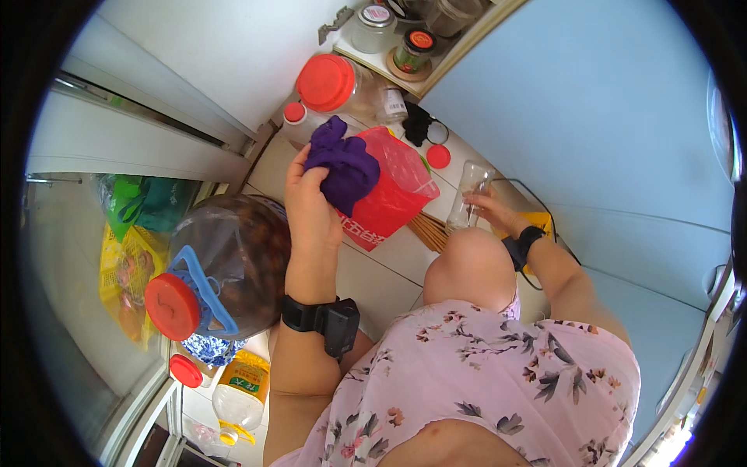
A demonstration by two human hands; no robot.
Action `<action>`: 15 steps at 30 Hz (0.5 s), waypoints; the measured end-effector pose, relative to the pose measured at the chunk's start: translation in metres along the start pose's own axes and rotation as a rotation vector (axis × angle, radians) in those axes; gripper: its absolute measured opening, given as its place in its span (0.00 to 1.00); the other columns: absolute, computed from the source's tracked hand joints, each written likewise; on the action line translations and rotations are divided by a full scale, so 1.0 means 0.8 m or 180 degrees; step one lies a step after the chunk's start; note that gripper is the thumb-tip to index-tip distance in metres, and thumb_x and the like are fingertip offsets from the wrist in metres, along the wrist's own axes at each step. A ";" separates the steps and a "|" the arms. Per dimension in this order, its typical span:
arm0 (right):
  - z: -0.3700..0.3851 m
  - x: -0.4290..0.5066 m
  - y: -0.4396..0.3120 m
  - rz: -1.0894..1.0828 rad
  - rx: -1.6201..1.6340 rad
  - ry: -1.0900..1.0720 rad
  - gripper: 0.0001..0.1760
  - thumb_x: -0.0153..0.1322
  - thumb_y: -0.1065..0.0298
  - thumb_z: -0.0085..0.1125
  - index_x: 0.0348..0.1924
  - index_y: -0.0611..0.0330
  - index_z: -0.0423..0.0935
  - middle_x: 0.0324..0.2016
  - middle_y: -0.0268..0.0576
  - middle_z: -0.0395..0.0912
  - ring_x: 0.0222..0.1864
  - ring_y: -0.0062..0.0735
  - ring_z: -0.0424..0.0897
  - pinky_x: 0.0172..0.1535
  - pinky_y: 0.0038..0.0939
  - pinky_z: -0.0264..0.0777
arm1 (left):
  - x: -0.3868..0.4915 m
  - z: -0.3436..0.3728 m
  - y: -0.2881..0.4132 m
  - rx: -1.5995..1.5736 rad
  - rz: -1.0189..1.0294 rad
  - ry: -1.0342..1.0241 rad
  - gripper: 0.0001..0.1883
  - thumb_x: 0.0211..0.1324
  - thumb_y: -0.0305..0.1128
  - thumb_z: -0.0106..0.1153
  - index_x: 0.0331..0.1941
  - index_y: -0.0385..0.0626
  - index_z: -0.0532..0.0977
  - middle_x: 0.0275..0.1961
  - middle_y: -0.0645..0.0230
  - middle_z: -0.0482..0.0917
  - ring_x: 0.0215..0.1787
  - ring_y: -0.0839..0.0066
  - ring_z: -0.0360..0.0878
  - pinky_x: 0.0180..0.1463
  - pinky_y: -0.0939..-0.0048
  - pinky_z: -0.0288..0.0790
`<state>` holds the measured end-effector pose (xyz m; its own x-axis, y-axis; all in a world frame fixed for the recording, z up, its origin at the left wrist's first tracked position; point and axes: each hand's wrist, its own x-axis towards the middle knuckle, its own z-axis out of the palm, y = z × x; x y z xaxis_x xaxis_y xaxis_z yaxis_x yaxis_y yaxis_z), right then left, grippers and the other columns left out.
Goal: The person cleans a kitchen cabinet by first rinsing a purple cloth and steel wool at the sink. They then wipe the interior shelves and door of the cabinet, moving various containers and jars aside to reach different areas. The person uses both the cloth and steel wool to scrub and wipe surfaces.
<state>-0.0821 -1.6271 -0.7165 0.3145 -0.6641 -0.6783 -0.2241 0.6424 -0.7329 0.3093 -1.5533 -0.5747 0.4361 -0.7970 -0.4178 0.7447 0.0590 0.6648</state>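
My left hand [312, 181] grips a crumpled purple cloth [344, 169], raised in front of a red plastic bag [379, 216] that bears writing. Over at the right, beside my knee, my right hand [493, 207] has its fingers around a clear glass bottle [471, 181]. Part of that bottle's lower end is hidden by the knee. A bundle of wooden chopsticks [429, 230] lies between the bag and the bottle. Close to the bottle, a red lid [438, 156] rests on the tiled floor [379, 274].
At left stands a large jar [233, 251] with a red cap and blue handle. Behind the bag are a red-lidded plastic jar [327, 82] and a black cloth [415, 124]. A cupboard shelf [379, 64] holds glass jars. A blue door [583, 117] bounds the right. An oil bottle [242, 391] lies lower left.
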 end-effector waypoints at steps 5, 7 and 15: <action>0.010 -0.013 -0.018 0.0335 0.1001 -0.0711 0.35 0.72 0.53 0.61 0.66 0.57 0.58 0.53 0.46 0.74 0.55 0.37 0.74 0.62 0.46 0.68 | -0.001 0.008 0.005 0.0024 -0.0154 -0.0001 0.24 0.58 0.18 0.41 0.60 0.32 0.66 0.56 0.51 0.78 0.57 0.62 0.80 0.62 0.61 0.74; 0.016 -0.017 -0.015 0.0438 0.1462 -0.0830 0.37 0.72 0.47 0.61 0.67 0.58 0.60 0.54 0.47 0.73 0.55 0.41 0.74 0.63 0.50 0.67 | -0.004 0.013 0.005 0.0090 -0.0172 0.0145 0.24 0.58 0.18 0.41 0.60 0.32 0.66 0.56 0.51 0.78 0.57 0.62 0.80 0.63 0.61 0.74; 0.022 -0.001 -0.003 0.0697 0.0703 -0.0676 0.34 0.70 0.46 0.63 0.61 0.56 0.64 0.48 0.45 0.75 0.47 0.40 0.77 0.55 0.50 0.74 | -0.004 0.015 -0.004 0.0322 -0.0149 -0.0004 0.25 0.57 0.18 0.42 0.61 0.32 0.65 0.58 0.52 0.76 0.59 0.62 0.78 0.64 0.59 0.73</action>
<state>-0.0654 -1.6211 -0.7132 0.4707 -0.4225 -0.7746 -0.1103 0.8428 -0.5267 0.2990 -1.5583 -0.5682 0.4014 -0.7981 -0.4493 0.7095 -0.0392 0.7036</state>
